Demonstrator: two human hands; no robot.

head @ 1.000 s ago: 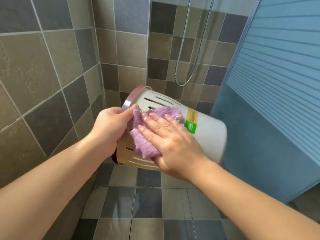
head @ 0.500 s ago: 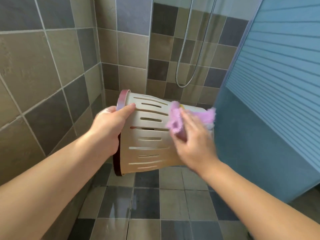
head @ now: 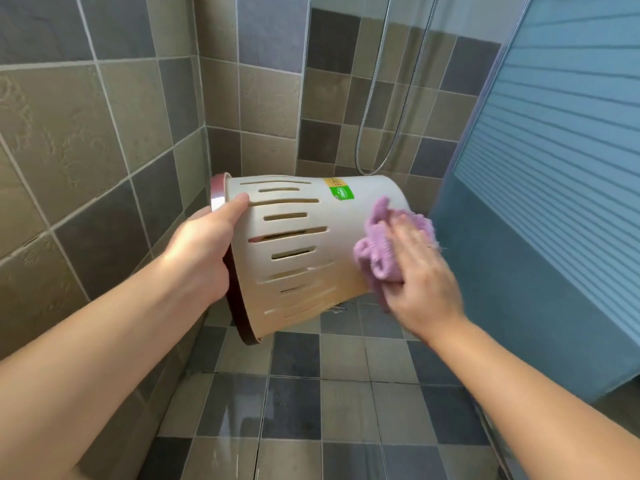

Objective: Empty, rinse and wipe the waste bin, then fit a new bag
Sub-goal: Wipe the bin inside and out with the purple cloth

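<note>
Held sideways between the hands, the waste bin (head: 298, 251) looks light, stiff, probably slick: left hand (head: 204, 251) grips its rim, right hand (head: 420, 271) presses the cloth (head: 375, 251) flat-fingered.

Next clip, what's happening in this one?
A person is wiping a cream slotted plastic waste bin, held sideways in the air over the tiled shower floor. The left hand grips its dark red rim; the right hand presses a purple fluffy cloth against the wall near the base. No bag fitted.
</note>
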